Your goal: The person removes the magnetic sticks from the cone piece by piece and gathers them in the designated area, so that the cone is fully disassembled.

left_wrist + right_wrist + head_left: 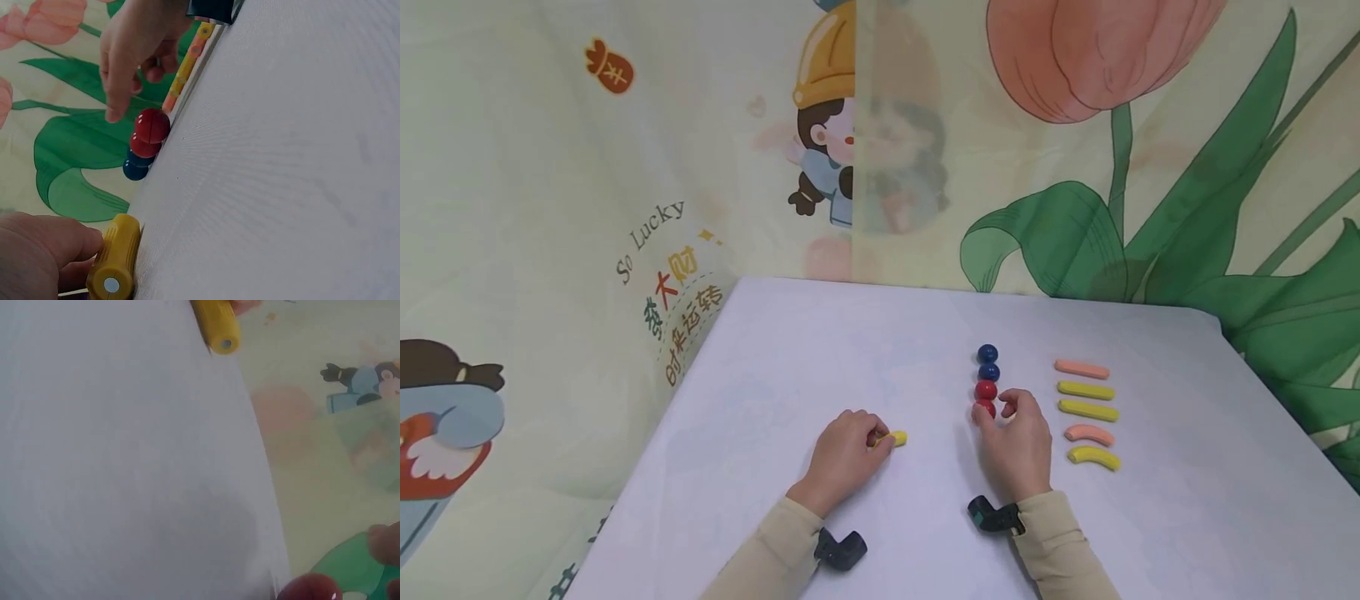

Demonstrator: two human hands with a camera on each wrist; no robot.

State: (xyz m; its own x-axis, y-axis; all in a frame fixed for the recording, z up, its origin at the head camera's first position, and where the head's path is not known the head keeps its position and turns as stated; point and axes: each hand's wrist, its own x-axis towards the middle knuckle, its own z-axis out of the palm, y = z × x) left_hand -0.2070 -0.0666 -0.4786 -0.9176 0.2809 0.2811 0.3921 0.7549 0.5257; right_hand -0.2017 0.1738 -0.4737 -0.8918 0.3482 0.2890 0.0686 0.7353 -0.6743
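In the head view my left hand (847, 460) pinches a short yellow magnetic stick (900, 437) low at the tabletop. A pale metal disc shows in the near end of this yellow magnetic stick (114, 259) in the left wrist view. My right hand (1018, 442) hovers at the near end of a row of balls, thumb and fingers apart. The nearest red ball (152, 125) lies just below its fingertips, with a gap showing in the left wrist view. Behind it stand another red ball (986, 390) and two dark blue balls (988, 372), close together in line.
Right of my right hand lies a column of sticks: a straight pink one (1082, 369), two straight yellow ones (1086, 390), a curved pink one (1089, 434) and a curved yellow one (1094, 457). Printed cloth (910, 250) hangs behind the white table (820, 333).
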